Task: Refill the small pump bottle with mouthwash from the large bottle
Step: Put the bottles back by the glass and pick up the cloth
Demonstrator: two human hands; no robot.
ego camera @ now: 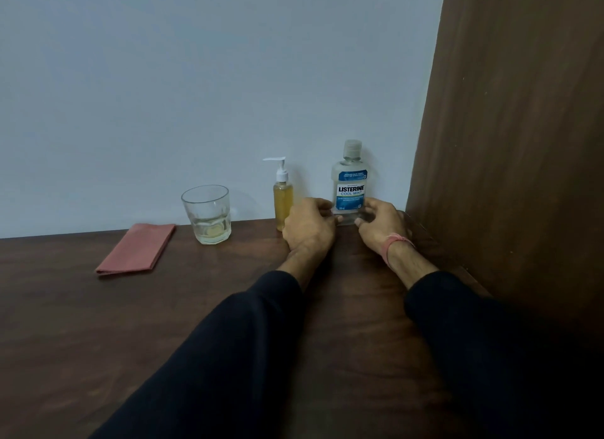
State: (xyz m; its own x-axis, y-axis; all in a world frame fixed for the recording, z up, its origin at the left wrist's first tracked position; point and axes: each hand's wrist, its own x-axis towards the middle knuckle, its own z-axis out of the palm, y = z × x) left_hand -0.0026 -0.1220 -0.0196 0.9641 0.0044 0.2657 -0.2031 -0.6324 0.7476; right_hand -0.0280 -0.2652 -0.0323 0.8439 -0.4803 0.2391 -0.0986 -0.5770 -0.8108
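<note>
The large mouthwash bottle (pixel 350 183) stands upright against the wall, with a clear body, a blue and white label and its cap on. My left hand (pixel 309 224) curls against its lower left side. My right hand (pixel 380 223) curls round its lower right corner, thumb at the base. The small pump bottle (pixel 283 206) stands just left of my left hand, with yellowish liquid inside and its white pump head fitted. My left hand covers part of its base.
A drinking glass (pixel 209 214) with a little pale liquid stands left of the pump bottle. A folded pink cloth (pixel 135 247) lies further left on the dark wooden table (pixel 196 308). A brown wooden panel (pixel 510 144) walls off the right side.
</note>
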